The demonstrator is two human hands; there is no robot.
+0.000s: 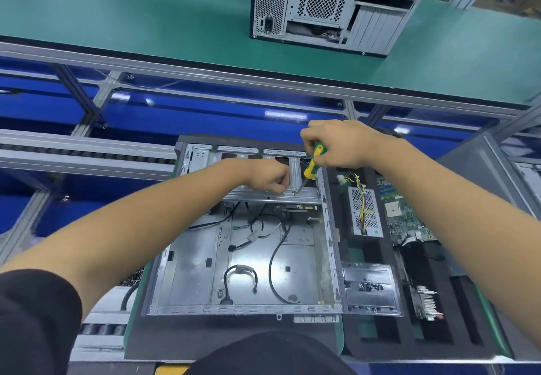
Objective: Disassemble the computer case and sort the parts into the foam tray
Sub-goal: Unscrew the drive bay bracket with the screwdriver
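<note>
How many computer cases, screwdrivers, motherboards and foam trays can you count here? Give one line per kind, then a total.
Cases: 2, open one and closed one
Screwdrivers: 1, in the right hand
Motherboards: 1
Foam trays: 1
Total: 5

Green bench (133, 310): open computer case (205, 260), foam tray (377, 342) alongside.

Yellow-and-green screwdriver (312, 161); silver-grey computer case (202, 260); black foam tray (377, 336); green bench mat (146, 14); blue panels (205, 117) beneath.
</note>
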